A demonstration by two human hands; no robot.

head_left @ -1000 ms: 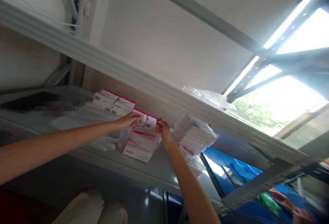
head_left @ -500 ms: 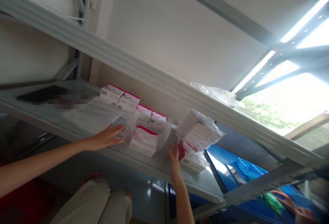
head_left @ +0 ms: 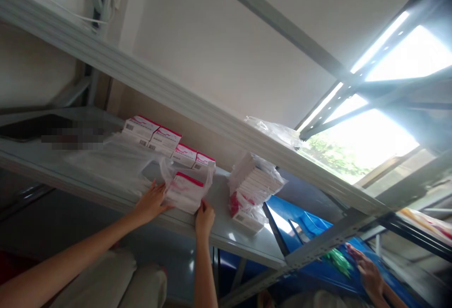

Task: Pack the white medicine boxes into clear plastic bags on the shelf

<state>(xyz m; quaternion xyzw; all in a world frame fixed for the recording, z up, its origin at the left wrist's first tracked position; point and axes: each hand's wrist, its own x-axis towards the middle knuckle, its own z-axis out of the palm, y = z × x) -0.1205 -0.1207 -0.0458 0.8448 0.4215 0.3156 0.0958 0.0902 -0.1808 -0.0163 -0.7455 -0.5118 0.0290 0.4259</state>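
On the grey shelf (head_left: 221, 232), a clear plastic bag (head_left: 208, 176) encloses a white box with a red edge (head_left: 187, 184). At the bag's left side is my left hand (head_left: 151, 203), its fingers apart and resting against the plastic. My right hand (head_left: 205, 218) is closed at the lower right corner of the bag, pinching the plastic. Behind the bag stands a row of white and pink boxes (head_left: 165, 141). Further right, a second clear bag (head_left: 256, 183) holds a stack of white boxes, with one box lying below.
Loose clear plastic (head_left: 106, 159) lies left on the shelf, near a dark flat object (head_left: 35, 126). An upper shelf beam (head_left: 169, 98) crosses above. Beyond the metal frame at right, another person's hand (head_left: 367, 268) is beside green plastic (head_left: 339, 261) and blue bins (head_left: 314, 223).
My right hand has moved left from beside the stacked boxes to the bag's corner and closed there. My left hand has come against the bag. The view has shifted right.
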